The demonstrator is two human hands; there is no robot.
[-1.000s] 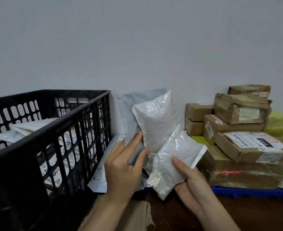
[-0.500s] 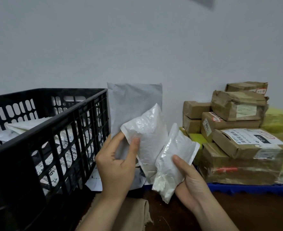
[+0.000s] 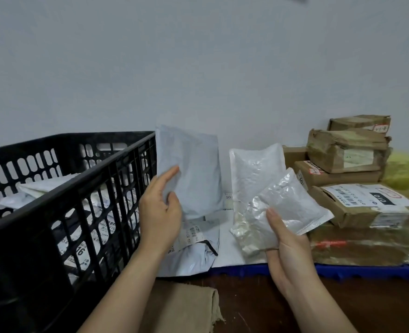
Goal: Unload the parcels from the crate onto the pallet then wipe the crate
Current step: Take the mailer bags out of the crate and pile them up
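A black slotted crate (image 3: 61, 207) stands at the left with several white labelled parcels (image 3: 47, 188) inside. My left hand (image 3: 160, 212) pinches a flat grey mailer (image 3: 189, 174) upright just right of the crate. My right hand (image 3: 285, 243) grips a shiny silver pouch (image 3: 287, 207) from below; a second silver pouch (image 3: 254, 174) stands behind it, and I cannot tell whether the hand holds that one too. The blue pallet (image 3: 367, 270) edge shows below. Brown cardboard boxes (image 3: 347, 152) are stacked on the pallet at the right.
More grey mailers (image 3: 198, 243) lie flat between the crate and the boxes. A tan cloth (image 3: 181, 306) lies on the dark wooden floor (image 3: 367, 308) in front. A pale wall (image 3: 198, 68) closes the back.
My hands have separated: the left drew the grey mailer away to the left, the right carried the silver pouches to the right, toward the boxes.
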